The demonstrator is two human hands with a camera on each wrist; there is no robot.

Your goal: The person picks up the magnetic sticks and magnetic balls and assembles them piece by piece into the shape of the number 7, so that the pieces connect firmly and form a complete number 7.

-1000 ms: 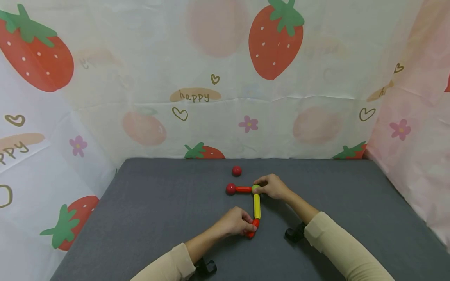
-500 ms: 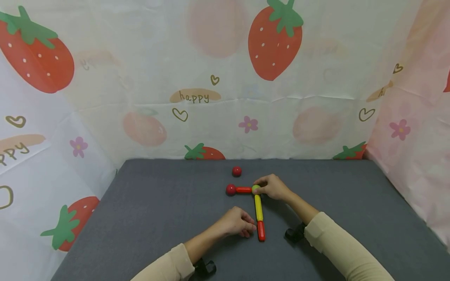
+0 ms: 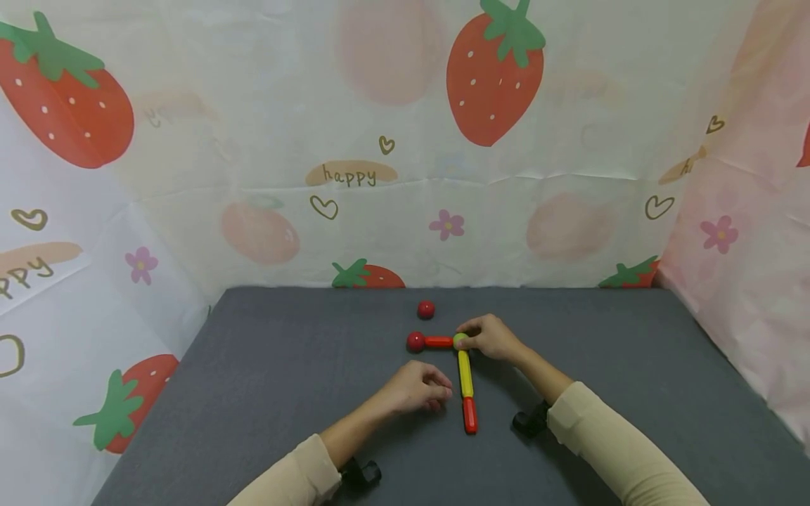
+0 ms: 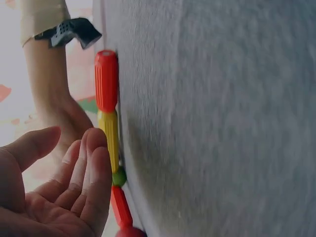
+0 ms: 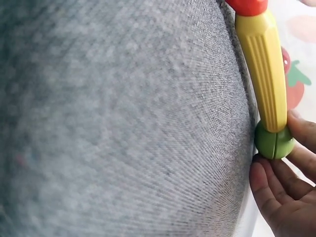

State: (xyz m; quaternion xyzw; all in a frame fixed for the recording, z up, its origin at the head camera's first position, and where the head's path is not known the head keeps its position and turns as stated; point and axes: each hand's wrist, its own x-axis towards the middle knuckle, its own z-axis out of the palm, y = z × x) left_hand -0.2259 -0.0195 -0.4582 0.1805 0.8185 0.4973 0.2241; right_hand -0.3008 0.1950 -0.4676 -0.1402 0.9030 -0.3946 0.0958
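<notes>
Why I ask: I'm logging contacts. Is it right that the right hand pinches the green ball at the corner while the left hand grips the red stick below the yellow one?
Not quite. The right hand does pinch the green ball, but the head view shows the left hand off the red stick, holding nothing, beside the yellow stick.

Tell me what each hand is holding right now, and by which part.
The right hand pinches the green ball at the corner joint, where the yellow rod meets the red rod. The left hand holds nothing; it sits beside the yellow rod.
</notes>
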